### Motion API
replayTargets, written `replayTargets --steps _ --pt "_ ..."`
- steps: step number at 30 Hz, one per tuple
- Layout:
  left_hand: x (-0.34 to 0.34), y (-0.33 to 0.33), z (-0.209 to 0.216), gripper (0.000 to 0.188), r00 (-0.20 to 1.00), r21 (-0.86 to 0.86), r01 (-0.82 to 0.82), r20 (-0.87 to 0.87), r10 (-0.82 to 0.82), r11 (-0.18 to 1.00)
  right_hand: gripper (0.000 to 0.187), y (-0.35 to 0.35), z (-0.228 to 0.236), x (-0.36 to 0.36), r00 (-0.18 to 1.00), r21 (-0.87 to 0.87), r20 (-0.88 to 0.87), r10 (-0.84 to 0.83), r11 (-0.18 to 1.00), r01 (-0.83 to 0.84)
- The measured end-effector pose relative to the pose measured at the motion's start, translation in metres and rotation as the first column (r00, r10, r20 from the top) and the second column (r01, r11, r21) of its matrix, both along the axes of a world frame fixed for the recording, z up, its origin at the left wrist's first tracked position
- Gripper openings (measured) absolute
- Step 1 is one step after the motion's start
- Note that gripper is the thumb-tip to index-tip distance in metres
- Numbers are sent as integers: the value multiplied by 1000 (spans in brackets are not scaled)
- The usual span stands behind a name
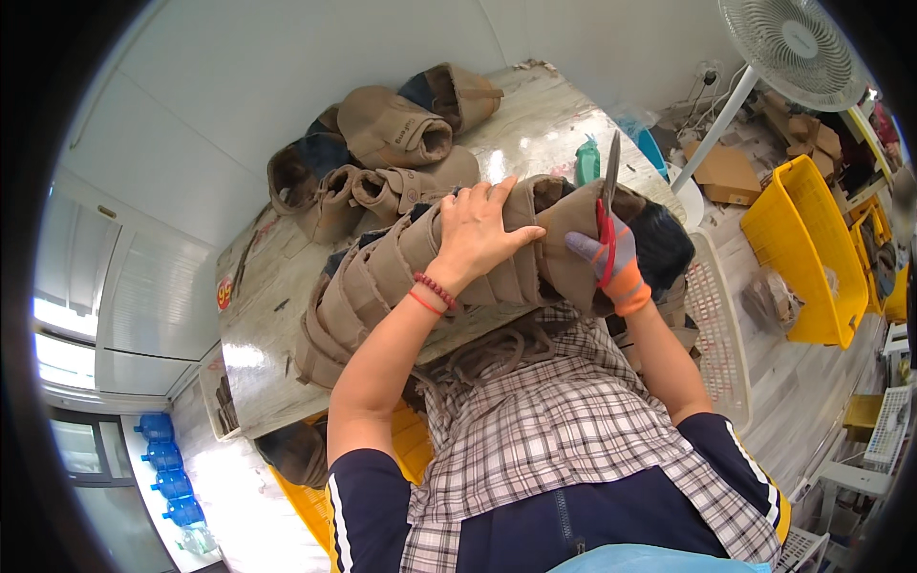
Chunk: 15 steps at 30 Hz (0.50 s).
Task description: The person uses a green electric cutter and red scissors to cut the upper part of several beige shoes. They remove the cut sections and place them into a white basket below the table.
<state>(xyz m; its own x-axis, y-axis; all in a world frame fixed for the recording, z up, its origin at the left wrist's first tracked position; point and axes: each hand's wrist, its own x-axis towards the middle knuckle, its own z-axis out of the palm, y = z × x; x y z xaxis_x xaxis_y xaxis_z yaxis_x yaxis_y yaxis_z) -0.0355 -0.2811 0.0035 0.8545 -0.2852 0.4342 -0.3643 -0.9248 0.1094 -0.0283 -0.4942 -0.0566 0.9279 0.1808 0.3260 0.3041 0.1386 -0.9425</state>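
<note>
A long row of brown shoe uppers (368,277) with dark blue linings, nested one into another, lies along the table's near edge. My left hand (475,229), bare, rests flat across the top of the row with its fingers spread. In a grey and orange glove, my right hand (623,265) is closed around red-handled scissors (606,224), their metal blades pointing up and away from me. That hand is against the upper at the row's right end (571,239). Part of that upper is hidden behind the glove.
More uppers (394,124) are heaped at the table's (521,100) back left. A green bottle-like thing (586,160) stands behind the row. A white basket (731,334), yellow crate (807,253) and standing fan (800,43) are on the right. Blue water jugs (167,456) line the left.
</note>
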Motion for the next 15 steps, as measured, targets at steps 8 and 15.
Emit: replayTargets --steps 8,15 --pt "-6 -1 7 60 996 -192 69 -44 -79 979 44 2 26 11 960 102 -106 261 963 -250" --pt "-9 1 5 52 998 -194 52 -18 -56 980 44 24 20 6 866 462 -287 409 851 -249"
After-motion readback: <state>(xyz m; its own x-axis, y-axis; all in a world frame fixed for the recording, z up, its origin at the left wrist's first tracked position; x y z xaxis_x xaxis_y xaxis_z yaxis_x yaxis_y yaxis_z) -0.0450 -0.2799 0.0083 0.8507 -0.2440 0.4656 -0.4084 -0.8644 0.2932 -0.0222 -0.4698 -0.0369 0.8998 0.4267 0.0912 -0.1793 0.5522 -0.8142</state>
